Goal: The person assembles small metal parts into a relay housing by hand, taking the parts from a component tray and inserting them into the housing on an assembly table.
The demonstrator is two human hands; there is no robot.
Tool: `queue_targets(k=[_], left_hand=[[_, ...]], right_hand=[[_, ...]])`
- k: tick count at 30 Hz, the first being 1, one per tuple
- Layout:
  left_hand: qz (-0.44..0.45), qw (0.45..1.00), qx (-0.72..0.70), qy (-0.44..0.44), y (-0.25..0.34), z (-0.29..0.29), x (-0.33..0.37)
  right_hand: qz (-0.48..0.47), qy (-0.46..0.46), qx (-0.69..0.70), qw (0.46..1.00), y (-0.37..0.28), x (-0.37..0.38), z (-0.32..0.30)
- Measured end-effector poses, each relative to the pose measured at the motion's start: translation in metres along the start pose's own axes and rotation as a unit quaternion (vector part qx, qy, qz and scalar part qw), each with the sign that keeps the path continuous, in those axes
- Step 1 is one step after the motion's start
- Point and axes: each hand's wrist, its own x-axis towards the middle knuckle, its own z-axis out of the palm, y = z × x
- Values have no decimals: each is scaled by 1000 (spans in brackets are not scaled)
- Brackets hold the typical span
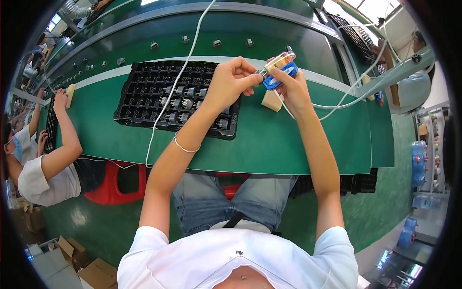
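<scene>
My right hand (294, 91) is closed around a small blue device with a clear top (280, 72), which has a white cable running from it. My left hand (233, 79) pinches a small metal part (262, 73) against the device's left end; the fingers hide most of that part. Under my left forearm lies a black compartment tray (126, 103). Several grey round parts with metal pins (187, 103) stand in its compartments. Just below the device, a pale yellow block (272, 100) rests on the green table (288, 144).
A white cable (174, 89) hangs across the tray to the table's front edge. Several small pinned parts (217, 43) sit on a green surface beyond. At left, a co-worker's arm (67, 135) reaches over the table near a red stool (113, 188). Another person (413, 89) sits far right.
</scene>
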Motion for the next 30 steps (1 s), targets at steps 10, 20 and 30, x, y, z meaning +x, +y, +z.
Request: queue_targets(k=[10, 20, 30], left_hand=[[-8, 999, 15, -32, -4, 1, -3], [-27, 999, 14, -42, -7, 10, -5], [-25, 995, 83, -49, -5, 16, -9]], right_hand=[[58, -54, 24, 997, -1, -10, -8], [113, -87, 50, 989, 0, -18, -23], [130, -65, 128, 981, 14, -30, -28]])
